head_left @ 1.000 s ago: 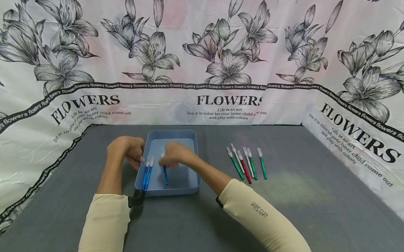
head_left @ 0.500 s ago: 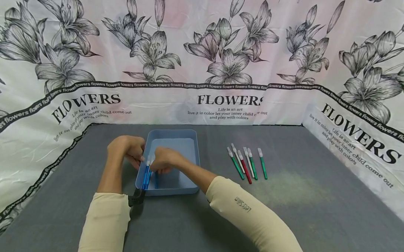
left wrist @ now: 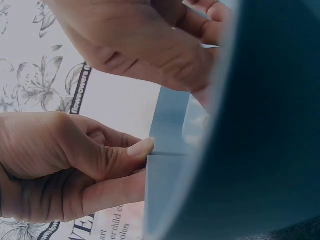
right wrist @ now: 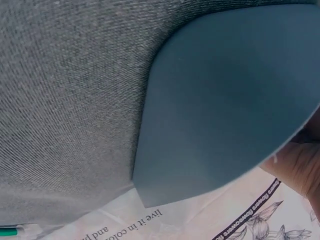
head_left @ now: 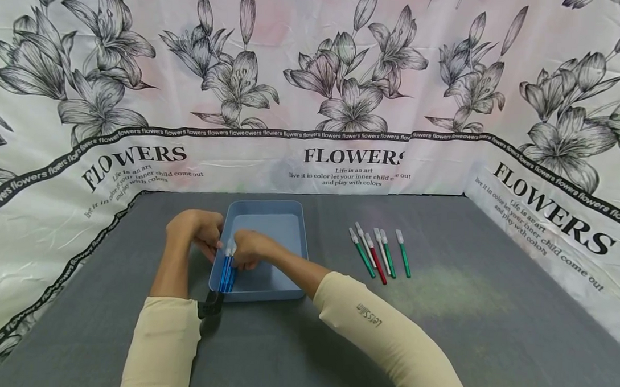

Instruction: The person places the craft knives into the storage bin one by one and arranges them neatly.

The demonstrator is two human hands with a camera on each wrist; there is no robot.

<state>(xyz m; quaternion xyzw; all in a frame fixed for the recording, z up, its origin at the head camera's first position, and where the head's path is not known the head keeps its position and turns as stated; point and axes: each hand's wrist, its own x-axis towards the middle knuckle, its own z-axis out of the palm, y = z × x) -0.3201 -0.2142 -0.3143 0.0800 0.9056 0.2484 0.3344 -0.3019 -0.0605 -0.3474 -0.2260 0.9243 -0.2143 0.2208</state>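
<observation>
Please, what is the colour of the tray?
The tray is greyish blue; the head view shows it best.

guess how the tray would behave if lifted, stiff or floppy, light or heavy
The tray looks stiff, its walls seemingly unbent where the left hand grips it. Its thin edge suggests it's probably light for its size. The slim blue pens inside might roll or slide if it tilts.

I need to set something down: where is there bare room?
Bare: the table right of the green, red and white pens, out to the floral cloth; the strip between those pens and the tray; and the tray's far end, beyond the right hand. Crowded: the tray's left side, with the blue pens, that hand and the left hand.
</observation>
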